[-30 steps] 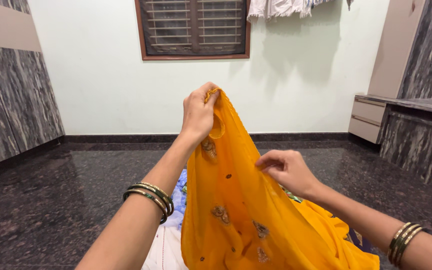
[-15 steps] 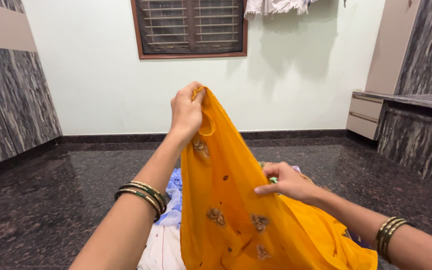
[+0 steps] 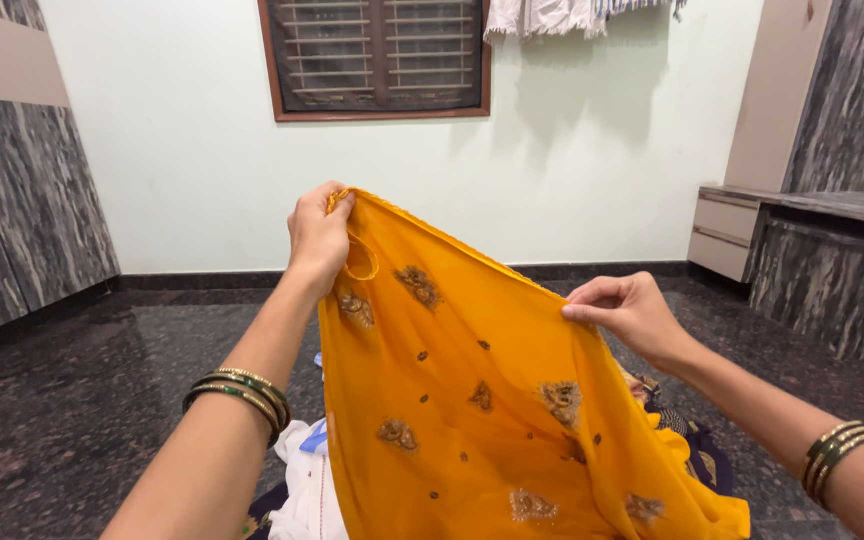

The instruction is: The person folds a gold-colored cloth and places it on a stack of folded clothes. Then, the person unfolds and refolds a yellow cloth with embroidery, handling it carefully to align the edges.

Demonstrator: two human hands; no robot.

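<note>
An orange cloth [image 3: 472, 400] with small embroidered motifs hangs in front of me, held up by its top edge. My left hand [image 3: 318, 235] grips one corner of that edge, raised high at centre left. My right hand [image 3: 628, 312] pinches the same edge lower down and to the right, so the edge slopes between the hands. Both wrists wear bangles. The cloth's lower part drapes down over a pile of other clothes.
White and dark garments [image 3: 302, 480] lie on the dark polished floor [image 3: 72, 420] below the cloth. A dark wardrobe [image 3: 12, 200] stands at left, a desk with drawers [image 3: 802, 250] at right. A barred window [image 3: 382, 55] and hanging laundry [image 3: 552, 15] are on the far wall.
My right hand slid out to the right along the cloth's top edge and rose, spreading the orange cloth wider. My left hand has kept its grip on the raised corner.
</note>
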